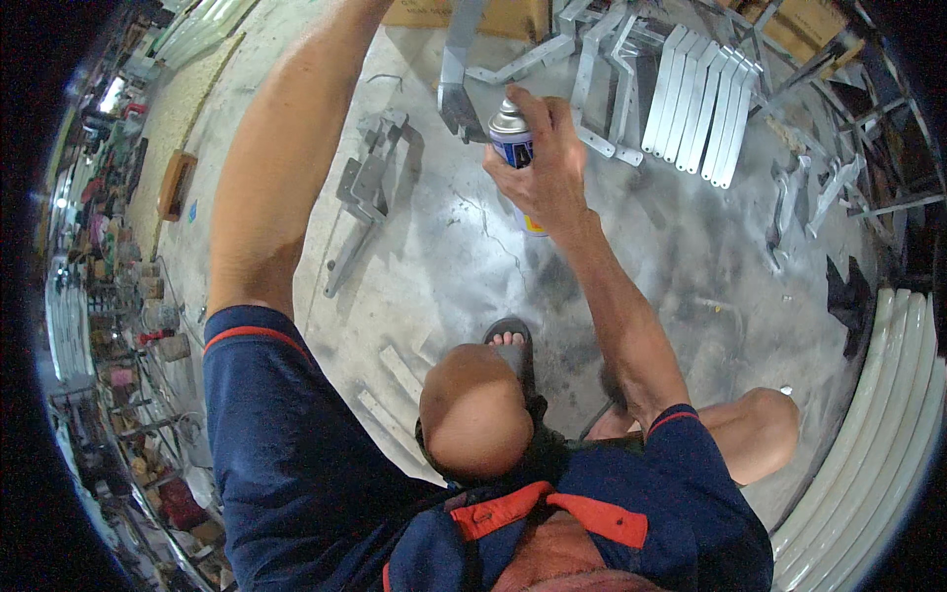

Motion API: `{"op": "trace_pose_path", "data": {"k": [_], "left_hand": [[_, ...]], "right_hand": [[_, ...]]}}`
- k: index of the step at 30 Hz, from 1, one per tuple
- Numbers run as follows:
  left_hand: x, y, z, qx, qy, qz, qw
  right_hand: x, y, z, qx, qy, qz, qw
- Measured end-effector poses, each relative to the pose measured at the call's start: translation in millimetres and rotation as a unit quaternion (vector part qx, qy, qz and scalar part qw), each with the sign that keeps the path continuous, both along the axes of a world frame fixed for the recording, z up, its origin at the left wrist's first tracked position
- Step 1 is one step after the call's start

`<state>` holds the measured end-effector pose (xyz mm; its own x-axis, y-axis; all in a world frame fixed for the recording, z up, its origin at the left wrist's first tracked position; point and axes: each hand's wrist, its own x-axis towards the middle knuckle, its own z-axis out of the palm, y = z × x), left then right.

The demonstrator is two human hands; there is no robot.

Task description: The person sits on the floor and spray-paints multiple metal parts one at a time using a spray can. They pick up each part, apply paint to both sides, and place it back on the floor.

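My right hand (546,163) is closed round an upright spray can (511,148) with a silver top and a blue label. The index finger rests on top of the can at its nozzle. Just left of the can, a grey bent metal bracket (456,74) reaches down from the upper edge, its lower end close to the can. My left arm stretches up past the top edge, so the left hand is out of sight. Whether it holds that bracket cannot be seen. Another unpainted-looking bracket (365,187) lies on the floor between my arms.
Several silver-painted brackets (700,104) lie in a row at the upper right, with more bent ones (617,79) beside them. Cardboard boxes (424,14) stand at the back. Long pale curved strips (873,424) line the right side. Cluttered shelves (148,326) run along the left.
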<state>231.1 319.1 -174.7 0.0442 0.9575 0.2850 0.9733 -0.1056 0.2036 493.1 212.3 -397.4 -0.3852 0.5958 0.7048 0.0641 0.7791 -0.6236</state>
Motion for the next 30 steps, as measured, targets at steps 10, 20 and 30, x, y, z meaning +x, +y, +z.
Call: {"op": "trace_pose_path", "data": {"k": [10, 20, 30], "left_hand": [[-4.6, -0.4, -1.3, 0.002, -0.009, -0.011, 1.000], [-3.3, -5.8, -0.2, 0.024, 0.015, -0.030, 0.999], [-4.2, -9.4, 0.2, 0.009, -0.003, -0.009, 1.000]], "right_hand": [[17.9, -18.9, -47.7, -0.067, -0.164, 0.018, 0.984], [8.2, -2.4, -58.2, -0.054, -0.168, 0.035, 0.984], [3.2, -10.6, -99.4, -0.073, -0.207, 0.020, 0.975]]}}
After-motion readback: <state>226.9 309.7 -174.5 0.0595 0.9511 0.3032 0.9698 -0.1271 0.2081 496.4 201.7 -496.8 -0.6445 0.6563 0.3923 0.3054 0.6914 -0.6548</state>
